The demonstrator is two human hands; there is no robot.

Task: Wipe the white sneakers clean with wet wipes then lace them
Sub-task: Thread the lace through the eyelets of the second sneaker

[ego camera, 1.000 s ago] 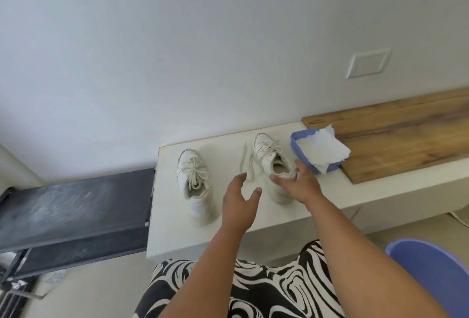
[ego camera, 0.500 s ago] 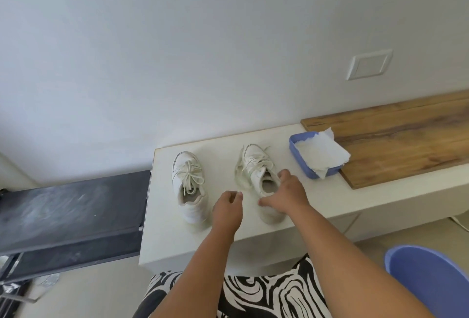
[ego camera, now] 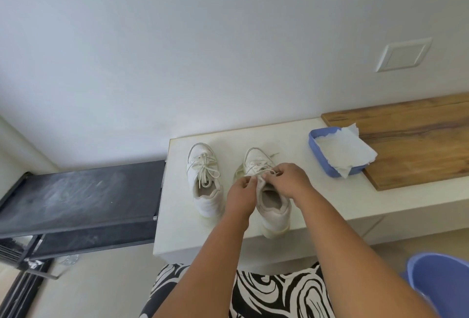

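I see both hands at frame centre, close together. The left hand (ego camera: 242, 190) and right hand (ego camera: 289, 179) each pinch the laces (ego camera: 264, 174) of the right sneaker (ego camera: 272, 206). The left sneaker (ego camera: 205, 188), laced, stands just beside it on the white bench (ego camera: 177, 203). The blue tray (ego camera: 318, 155) of wipes (ego camera: 345, 152) sits right of centre.

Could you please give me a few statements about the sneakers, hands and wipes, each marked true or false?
1. Both hands, left hand and right hand, pinch the laces of the right-hand sneaker. True.
2. The left-hand sneaker has no laces. False: its laces are tied in a bow.
3. The wipes lie in a blue tray. True.
4. The tray stands between the sneakers. False: it stands to their right, beside the wooden board.
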